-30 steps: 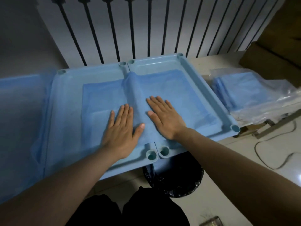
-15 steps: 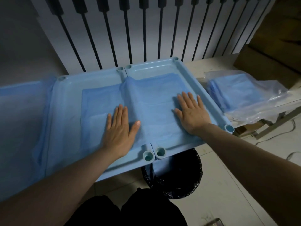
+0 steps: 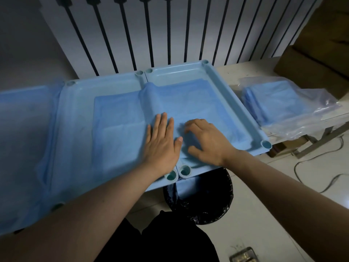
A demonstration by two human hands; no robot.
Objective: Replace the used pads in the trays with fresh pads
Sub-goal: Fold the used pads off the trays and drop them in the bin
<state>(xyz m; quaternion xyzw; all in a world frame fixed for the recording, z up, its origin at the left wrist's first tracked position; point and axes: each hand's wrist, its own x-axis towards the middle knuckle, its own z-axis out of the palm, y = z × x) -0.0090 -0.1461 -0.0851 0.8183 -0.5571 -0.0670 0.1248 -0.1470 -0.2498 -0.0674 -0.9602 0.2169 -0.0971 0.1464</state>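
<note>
A white wall with black vertical bars backs a pale table (image 3: pixel 242 72) bearing two light-blue trays side by side: the left tray (image 3: pixel 79 95) holds the left pad (image 3: pixel 117 120), and the right tray (image 3: pixel 226 87) holds the right pad (image 3: pixel 198 103), whose 9 o'clock edge laps over the shared rims. The left hand (image 3: pixel 162 142) lies flat, fingers straight, on that lapped edge, while the right hand (image 3: pixel 207 142), at its 3 o'clock, curls its fingers, bunching the right pad. A clear bag of pads (image 3: pixel 279 103) lies at the trays' 3 o'clock.
</note>
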